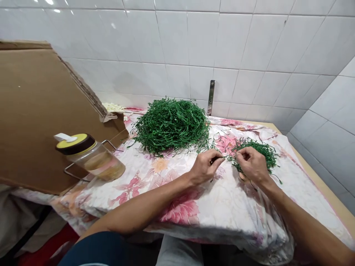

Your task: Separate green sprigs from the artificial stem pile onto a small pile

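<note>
On the cloth-covered desk [327, 183]: green stems [172, 127] in a large pile, with a smaller pile [266, 151] just beyond the right grip [253, 162]. Pinched in the left grip [206, 164]: apparently one thin strand [225, 157]. Pressed together in the right grip: fingertips [238, 157] (cannot tell whether on a stem). Probably light, wiry, springy, prone to snagging; best taken by the bare middle, clear of the knobbed tips [281, 181].

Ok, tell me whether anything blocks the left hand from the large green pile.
Nothing visible does. The left hand is close to the right edge of the large green pile, and the bottle is left of both.
</note>
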The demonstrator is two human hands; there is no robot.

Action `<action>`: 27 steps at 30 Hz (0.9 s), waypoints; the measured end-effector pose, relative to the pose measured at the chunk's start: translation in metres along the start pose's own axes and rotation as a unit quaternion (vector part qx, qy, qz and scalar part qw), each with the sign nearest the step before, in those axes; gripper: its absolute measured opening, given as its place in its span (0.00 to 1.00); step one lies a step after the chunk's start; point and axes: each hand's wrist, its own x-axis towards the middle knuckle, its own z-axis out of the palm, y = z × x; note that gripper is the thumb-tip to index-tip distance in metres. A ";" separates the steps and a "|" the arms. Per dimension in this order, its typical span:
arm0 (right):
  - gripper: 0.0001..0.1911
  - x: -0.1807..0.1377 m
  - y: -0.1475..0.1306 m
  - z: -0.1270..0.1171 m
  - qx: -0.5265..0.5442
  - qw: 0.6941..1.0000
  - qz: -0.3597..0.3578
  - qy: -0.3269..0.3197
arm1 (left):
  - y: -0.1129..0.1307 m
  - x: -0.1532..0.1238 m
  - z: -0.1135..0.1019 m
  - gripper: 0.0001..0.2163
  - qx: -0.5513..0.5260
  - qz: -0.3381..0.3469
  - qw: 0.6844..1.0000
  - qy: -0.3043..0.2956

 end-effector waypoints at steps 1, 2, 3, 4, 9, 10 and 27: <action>0.10 0.003 0.002 -0.004 -0.005 1.000 -0.019 0.016 | -0.002 0.002 -0.001 0.12 -0.028 -0.037 0.999 -0.011; 0.10 0.006 0.004 -0.009 -0.014 0.999 -0.040 0.032 | -0.005 0.005 -0.001 0.14 -0.060 -0.077 0.995 -0.025; 0.10 0.009 0.006 -0.012 -0.026 0.997 -0.059 0.049 | -0.007 0.007 -0.001 0.15 -0.091 -0.112 0.989 -0.040; 0.10 0.012 0.009 -0.016 -0.042 0.994 -0.076 0.063 | -0.010 0.008 -0.001 0.17 -0.118 -0.141 0.982 -0.049; 0.15 0.019 0.019 -0.026 -0.134 0.976 -0.130 0.108 | -0.017 0.009 0.001 0.19 -0.159 -0.186 0.968 -0.063; 0.17 0.018 0.018 -0.026 -0.132 0.975 -0.135 0.116 | -0.017 0.009 0.002 0.19 -0.155 -0.187 0.968 -0.064; 0.15 0.000 -0.002 -0.010 0.143 0.974 0.003 -0.176 | -0.007 0.013 -0.019 0.20 -0.012 -0.065 0.986 -0.152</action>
